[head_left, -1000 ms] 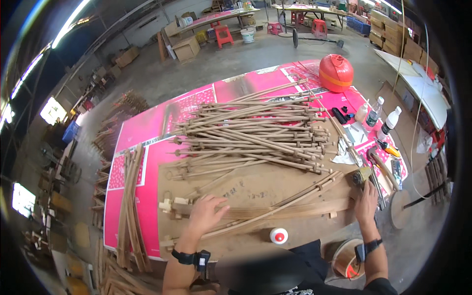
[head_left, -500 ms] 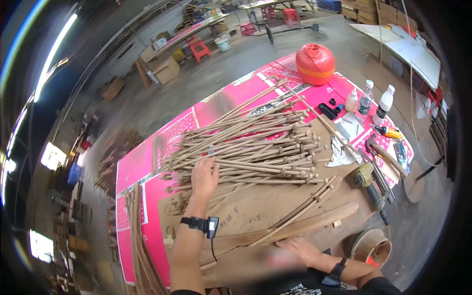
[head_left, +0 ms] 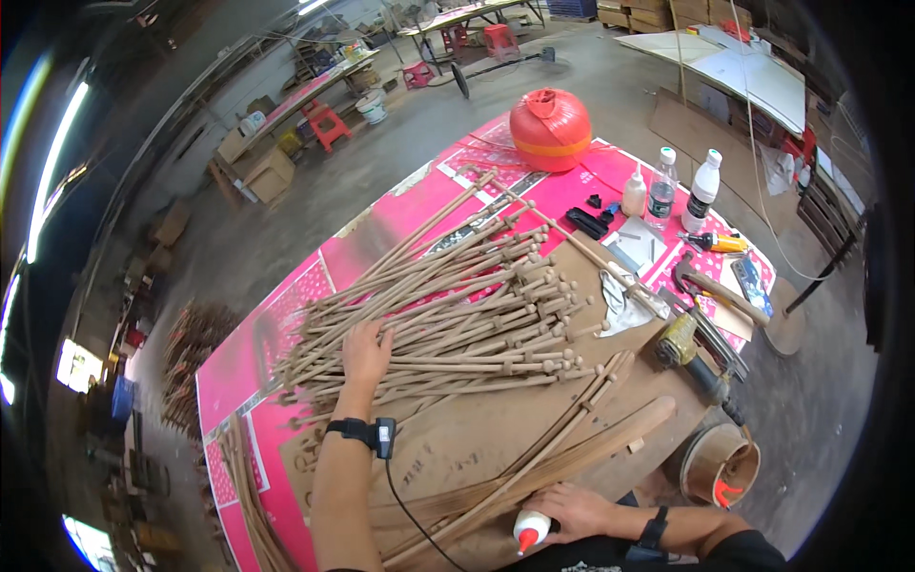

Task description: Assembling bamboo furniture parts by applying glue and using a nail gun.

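Observation:
My left hand (head_left: 366, 353) rests on the left part of a pile of turned wooden rods (head_left: 448, 315) with knobbed ends. Its fingers lie over the rods and its thumb is slightly apart; the fingertips partly sink among the rods. Low in the view, my right hand (head_left: 572, 512) is wrapped round a white squeeze bottle (head_left: 531, 526) with a red nozzle pointing down toward me. Beside that hand lie a long flat curved wooden board (head_left: 610, 434) and a few separate thin rods (head_left: 562, 434), set diagonally on the brown cardboard (head_left: 457, 443).
On the pink-covered table (head_left: 238, 367) stand a red wrapped ball-shaped bundle (head_left: 551, 133), two drink bottles (head_left: 701, 191) and a small dropper bottle (head_left: 634, 194). A hammer (head_left: 720, 291) and a power tool (head_left: 691, 353) lie at the right, above a bucket (head_left: 705, 467). More wood strips (head_left: 250, 496) lie left.
The white bottle with the red nozzle has come clearly into view in my right hand, which lay low at the table edge before. My left hand stays on the pile; the whole view has shifted.

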`<state>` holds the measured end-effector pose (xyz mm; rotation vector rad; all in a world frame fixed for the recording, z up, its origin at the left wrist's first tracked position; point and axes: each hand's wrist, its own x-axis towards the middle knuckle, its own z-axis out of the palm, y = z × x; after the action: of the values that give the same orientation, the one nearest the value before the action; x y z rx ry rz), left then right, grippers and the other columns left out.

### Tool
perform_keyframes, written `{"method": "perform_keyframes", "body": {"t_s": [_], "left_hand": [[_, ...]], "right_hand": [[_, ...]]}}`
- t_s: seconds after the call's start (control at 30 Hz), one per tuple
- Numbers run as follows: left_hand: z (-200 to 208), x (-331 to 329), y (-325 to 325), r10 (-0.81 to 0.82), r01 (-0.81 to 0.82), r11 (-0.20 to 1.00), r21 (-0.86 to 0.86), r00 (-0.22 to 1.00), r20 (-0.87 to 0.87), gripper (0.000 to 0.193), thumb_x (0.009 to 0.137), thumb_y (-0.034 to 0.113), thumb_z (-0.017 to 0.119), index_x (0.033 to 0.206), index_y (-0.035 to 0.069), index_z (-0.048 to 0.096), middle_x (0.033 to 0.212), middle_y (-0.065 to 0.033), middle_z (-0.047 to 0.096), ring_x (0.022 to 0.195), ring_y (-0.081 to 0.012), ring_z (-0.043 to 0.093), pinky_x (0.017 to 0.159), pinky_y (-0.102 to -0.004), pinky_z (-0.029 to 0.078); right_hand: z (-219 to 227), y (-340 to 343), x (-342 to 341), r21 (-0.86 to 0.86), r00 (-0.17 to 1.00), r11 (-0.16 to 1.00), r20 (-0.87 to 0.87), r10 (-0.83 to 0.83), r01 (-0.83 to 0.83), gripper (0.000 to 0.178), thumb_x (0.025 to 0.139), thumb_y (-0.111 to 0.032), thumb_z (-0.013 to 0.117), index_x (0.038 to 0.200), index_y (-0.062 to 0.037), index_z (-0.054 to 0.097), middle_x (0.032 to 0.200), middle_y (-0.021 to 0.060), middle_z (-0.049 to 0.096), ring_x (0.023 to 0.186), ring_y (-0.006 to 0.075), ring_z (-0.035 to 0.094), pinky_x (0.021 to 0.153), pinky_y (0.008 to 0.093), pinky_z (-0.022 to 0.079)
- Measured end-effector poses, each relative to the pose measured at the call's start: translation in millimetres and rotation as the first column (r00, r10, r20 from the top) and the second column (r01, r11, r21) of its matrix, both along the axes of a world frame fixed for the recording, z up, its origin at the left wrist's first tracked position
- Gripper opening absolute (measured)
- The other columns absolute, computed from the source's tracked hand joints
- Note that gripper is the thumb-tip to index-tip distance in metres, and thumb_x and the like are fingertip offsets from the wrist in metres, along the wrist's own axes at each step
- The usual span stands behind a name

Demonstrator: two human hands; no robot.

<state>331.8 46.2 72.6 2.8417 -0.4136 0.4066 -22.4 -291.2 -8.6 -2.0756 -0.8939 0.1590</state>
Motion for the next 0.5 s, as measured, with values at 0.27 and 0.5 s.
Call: {"method": "perform_keyframes", "body": {"t_s": [0.27, 0.5], "left_hand": [[-22.1, 53.3, 26.6, 0.101, -0.112, 0.987, 0.113, 0.99, 0.104, 0.032, 0.099, 0.022, 0.063, 0.127, 0.009, 0.068, 0.132, -0.019, 0.063, 0.113, -0.0398, 0.063, 0.101, -0.0498, 0.049], [-16.3, 55.5, 11.3, 0.146, -0.139, 0.989, 0.058, 0.98, -0.136, 0.028, 0.096, 0.021, 0.066, 0.119, 0.006, 0.072, 0.123, -0.0219, 0.068, 0.115, -0.0408, 0.064, 0.097, -0.0503, 0.052]], "right_hand": [[4.5, 1.6, -1.8, 0.04, 0.997, 0.997, 0.009, -0.07, 0.07, 0.069, 0.075, -0.045, 0.089, 0.129, -0.0068, 0.067, 0.12, 0.0115, 0.071, 0.111, 0.0299, 0.067, 0.097, 0.0411, 0.054], [3.0, 1.0, -4.4, 0.088, 0.988, 0.984, -0.017, -0.152, 0.153, 0.067, 0.073, -0.041, 0.091, 0.126, -0.0068, 0.068, 0.117, 0.011, 0.072, 0.108, 0.0291, 0.068, 0.095, 0.0393, 0.057]]}}
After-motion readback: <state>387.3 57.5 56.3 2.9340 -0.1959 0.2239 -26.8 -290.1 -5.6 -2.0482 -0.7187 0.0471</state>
